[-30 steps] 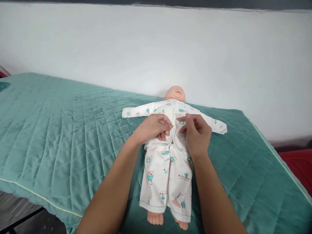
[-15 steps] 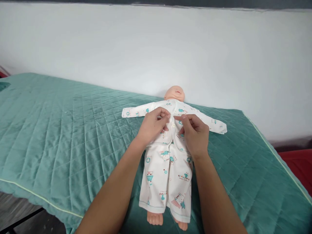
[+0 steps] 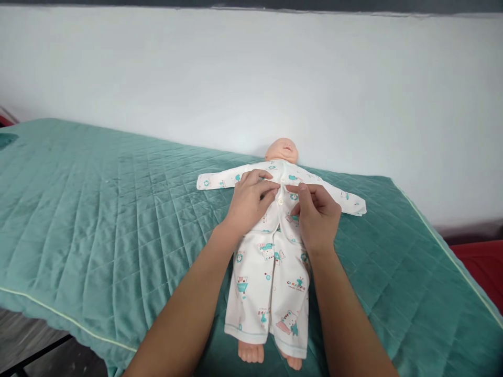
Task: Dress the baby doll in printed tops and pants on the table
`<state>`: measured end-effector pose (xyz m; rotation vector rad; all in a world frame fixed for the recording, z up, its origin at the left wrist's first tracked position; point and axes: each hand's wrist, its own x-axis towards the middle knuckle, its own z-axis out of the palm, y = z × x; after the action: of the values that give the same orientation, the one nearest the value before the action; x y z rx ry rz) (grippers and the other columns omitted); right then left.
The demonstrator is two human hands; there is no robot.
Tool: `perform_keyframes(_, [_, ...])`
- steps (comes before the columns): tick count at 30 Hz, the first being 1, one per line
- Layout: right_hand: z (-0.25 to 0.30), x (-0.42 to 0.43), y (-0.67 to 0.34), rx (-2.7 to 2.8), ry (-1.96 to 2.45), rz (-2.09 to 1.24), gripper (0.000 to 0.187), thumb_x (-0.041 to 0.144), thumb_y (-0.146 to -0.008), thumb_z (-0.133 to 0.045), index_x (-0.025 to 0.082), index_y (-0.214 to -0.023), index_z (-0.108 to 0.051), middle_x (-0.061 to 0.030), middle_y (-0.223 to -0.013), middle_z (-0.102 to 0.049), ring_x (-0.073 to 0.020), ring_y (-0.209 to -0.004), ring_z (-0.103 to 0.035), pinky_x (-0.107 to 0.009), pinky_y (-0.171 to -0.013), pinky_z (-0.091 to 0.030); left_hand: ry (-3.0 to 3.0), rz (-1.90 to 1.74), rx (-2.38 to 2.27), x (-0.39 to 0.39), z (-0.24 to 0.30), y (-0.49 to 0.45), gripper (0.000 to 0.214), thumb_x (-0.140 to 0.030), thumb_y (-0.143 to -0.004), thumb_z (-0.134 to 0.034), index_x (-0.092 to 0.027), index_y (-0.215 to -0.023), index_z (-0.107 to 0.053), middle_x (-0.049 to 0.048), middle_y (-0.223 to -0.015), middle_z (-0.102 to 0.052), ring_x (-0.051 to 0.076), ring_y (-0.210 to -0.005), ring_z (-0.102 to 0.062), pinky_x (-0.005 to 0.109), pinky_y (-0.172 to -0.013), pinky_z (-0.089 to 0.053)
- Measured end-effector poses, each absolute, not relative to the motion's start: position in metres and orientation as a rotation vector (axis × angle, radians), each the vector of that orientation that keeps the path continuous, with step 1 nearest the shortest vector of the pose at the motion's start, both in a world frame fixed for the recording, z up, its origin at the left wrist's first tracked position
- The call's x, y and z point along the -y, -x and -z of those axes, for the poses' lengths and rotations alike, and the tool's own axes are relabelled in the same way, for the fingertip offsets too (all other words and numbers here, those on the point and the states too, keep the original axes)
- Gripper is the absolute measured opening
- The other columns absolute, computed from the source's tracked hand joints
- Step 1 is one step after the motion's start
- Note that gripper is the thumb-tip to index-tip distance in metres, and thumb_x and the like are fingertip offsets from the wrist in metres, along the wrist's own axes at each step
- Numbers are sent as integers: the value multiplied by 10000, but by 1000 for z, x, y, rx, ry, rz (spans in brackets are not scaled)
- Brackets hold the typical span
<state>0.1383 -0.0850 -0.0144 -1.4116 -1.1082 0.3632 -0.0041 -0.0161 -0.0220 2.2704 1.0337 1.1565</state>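
A baby doll (image 3: pixel 282 150) lies on its back, head toward the wall. It wears a white printed baby shirt (image 3: pixel 271 222) and white printed trousers (image 3: pixel 253 293), its bare feet showing at the hems. At the chest, my left hand (image 3: pixel 251 199) pinches the shirt's front edge between thumb and forefinger. Across from it, my right hand (image 3: pixel 319 212) has thumb and forefinger closed on the other side of the front opening. One pale button (image 3: pixel 280 201) shows just below the fingertips. What exactly lies between the fingertips is too small to make out.
A green quilted cover (image 3: pixel 137 225) with a pale piped edge spreads under the doll. Behind it rises a white wall (image 3: pixel 176 78). Red objects, one a red surface (image 3: pixel 481 267), stand past the right edge. A dark metal bar (image 3: pixel 43 353) is at lower left.
My left hand has shifted slightly right, its forefinger now straighter along the shirt's front. My right hand has moved a little to the right. The doll stays in place.
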Motion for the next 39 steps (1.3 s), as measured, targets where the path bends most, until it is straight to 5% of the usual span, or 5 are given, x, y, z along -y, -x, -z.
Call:
perform_keyframes(10, [18, 83, -138, 1177, 1422, -270, 277, 430, -949, -608, 225, -875, -779, 54, -503, -557, -110, -473, -492, -276, -558, -405, -2114, -1217, -999, 14, 27, -2, 234, -185, -907, -611, -243, -1123, -681, 61, -1258, -584, 217, -1244, -531, 400, -1135, -407])
perform_keyframes(26, [23, 83, -136, 1094, 1224, -270, 362, 460, -960, -598, 200, -729, -697, 30, -544, -612, -106, -443, -493, -274, -510, -403, -2311, -1116, -1045, 12, 32, -1, 382, -264, -1007, -444, -264, -1348, -616, 75, -1451, -520, 235, -1375, -445, 453, -1192, -354])
perform_keyframes(30, [24, 82, -137, 1067, 1243, -209, 345, 440, -972, -577, 209, -758, -717, -4, -692, -700, -139, -587, -605, -296, -603, -485, -2342, -1137, -1050, 8, 33, -3, 386, -261, -1006, -418, -256, -1341, -607, 77, -1441, -537, 232, -1372, -461, 454, -1189, -369])
perform_keyframes(33, [26, 79, -140, 1105, 1242, -162, 252, 396, -977, -569, 233, -887, -739, -30, -950, -759, -190, -883, -691, -362, -829, -542, -2380, -1168, -964, -3, 31, -8, 438, -200, -989, -364, -226, -1375, -570, 81, -1481, -528, 214, -1399, -456, 423, -1203, -367])
perform_keyframes(39, [37, 62, -150, 1363, 1402, -206, 343, 419, -970, -548, 264, -1260, -643, -80, -1393, -623, -264, -1330, -534, -524, -1154, -391, -2442, -994, -887, -28, 22, -18, 622, -102, -876, -348, -227, -1470, -481, 21, -1552, -491, 186, -1468, -402, 403, -1241, -326])
